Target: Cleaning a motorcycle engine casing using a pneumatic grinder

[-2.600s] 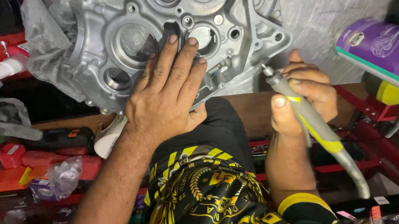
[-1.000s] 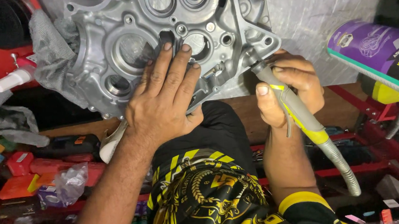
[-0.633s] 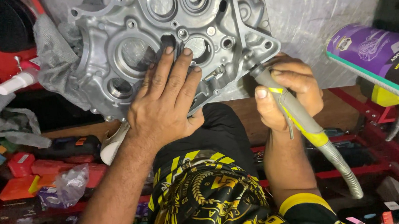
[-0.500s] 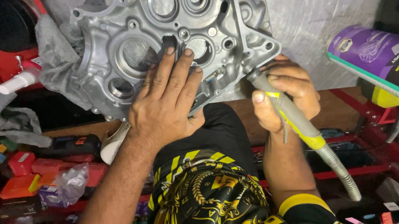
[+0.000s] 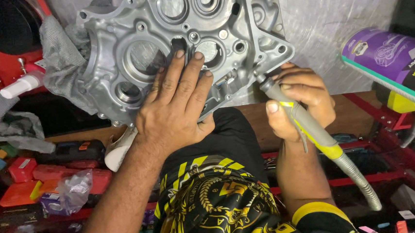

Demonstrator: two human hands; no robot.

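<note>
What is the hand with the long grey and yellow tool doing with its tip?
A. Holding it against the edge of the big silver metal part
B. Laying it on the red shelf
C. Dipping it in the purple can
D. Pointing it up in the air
A: the right hand grips the grey and yellow tool with its tip at the lower right edge of the silver engine case, which the left hand presses flat.

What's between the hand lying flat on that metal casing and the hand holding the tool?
Head view: only the engine case's lower edge and the person's dark-clothed knee separate left hand from right hand.
</note>
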